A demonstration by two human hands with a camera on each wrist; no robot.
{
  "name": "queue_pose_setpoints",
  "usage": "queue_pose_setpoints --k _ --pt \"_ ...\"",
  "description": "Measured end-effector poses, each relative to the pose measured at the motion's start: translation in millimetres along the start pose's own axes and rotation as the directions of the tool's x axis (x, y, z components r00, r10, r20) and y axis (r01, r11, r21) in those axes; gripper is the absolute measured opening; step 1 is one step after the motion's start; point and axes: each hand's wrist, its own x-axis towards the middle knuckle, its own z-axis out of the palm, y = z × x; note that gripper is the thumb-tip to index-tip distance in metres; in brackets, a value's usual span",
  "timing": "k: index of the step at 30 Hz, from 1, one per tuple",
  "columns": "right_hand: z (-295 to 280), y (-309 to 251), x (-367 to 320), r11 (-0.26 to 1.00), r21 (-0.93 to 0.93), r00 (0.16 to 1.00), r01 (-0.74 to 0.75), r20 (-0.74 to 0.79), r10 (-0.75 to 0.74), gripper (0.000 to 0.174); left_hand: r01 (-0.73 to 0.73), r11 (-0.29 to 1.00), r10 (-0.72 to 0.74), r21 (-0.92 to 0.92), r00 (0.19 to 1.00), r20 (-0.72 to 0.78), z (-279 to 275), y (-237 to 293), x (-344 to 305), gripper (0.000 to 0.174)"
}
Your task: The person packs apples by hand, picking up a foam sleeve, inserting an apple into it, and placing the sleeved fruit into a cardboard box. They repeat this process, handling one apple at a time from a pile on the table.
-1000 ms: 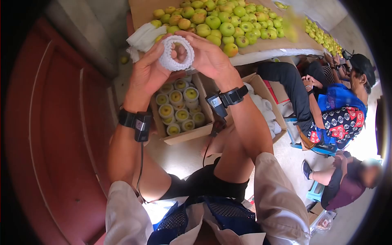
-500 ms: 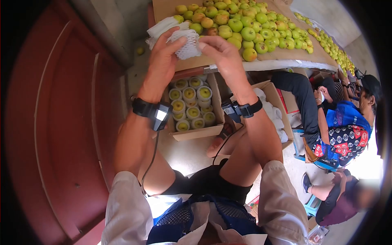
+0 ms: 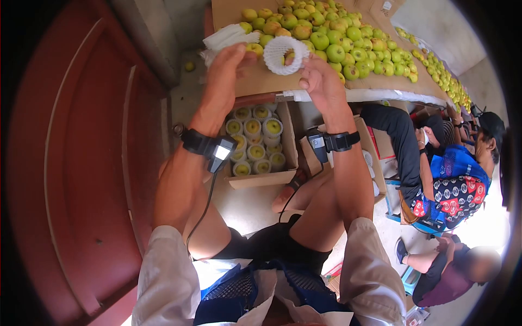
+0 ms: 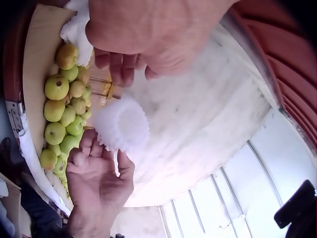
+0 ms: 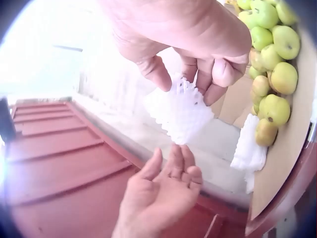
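A white foam fruit net (image 3: 270,56) spread into a round sleeve is pinched at its edge by the fingers of my right hand (image 3: 326,82). In the right wrist view its lattice weave (image 5: 179,111) shows, with thumb and fingers on its upper rim. My left hand (image 3: 222,73) stands apart to the left of the net, fingers loosely bent and holding nothing. The right wrist view shows that left hand (image 5: 161,191) palm up, its fingertips just below the net. Behind the hands, green-yellow apples (image 3: 335,53) lie heaped on a cardboard-covered table (image 3: 255,81).
A stack of flat white nets (image 3: 231,37) lies at the table's left end. Below the table edge stands a carton (image 3: 261,180) of apples in nets, with another box (image 3: 379,187) of white nets beside it. A red door (image 3: 81,163) is at left; seated people (image 3: 457,168) are at right.
One second ago both hands held the net as an open ring. At half a second the left hand gripped it. Now the left has let go and the net is in the right hand, further right.
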Motion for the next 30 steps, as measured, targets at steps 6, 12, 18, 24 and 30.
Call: queue_pose_setpoints --k 6,12,18,24,30 --pt "4 12 -2 0.972 0.118 0.964 -0.203 0.199 0.177 0.021 0.294 0.904 -0.231 -0.312 0.947 0.223 25 5 -13 0.046" --pt "13 40 -14 0.933 0.103 0.927 -0.344 0.195 0.321 0.019 0.457 0.849 -0.376 -0.266 0.876 0.302 -8 -1 -24 0.045" --pt "5 65 -13 0.896 0.116 0.898 -0.428 0.164 0.407 0.015 0.561 0.795 -0.501 -0.233 0.822 0.272 -37 -11 -29 0.038" --pt "10 80 2 0.909 0.057 0.904 -0.413 0.144 0.402 0.016 0.517 0.806 -0.464 -0.286 0.854 0.236 -41 -17 -29 0.033" --pt "-1 78 44 0.700 -0.695 0.982 -0.164 -0.050 0.181 0.044 0.339 0.858 -0.341 -0.385 0.938 0.066 -39 8 -21 0.031"
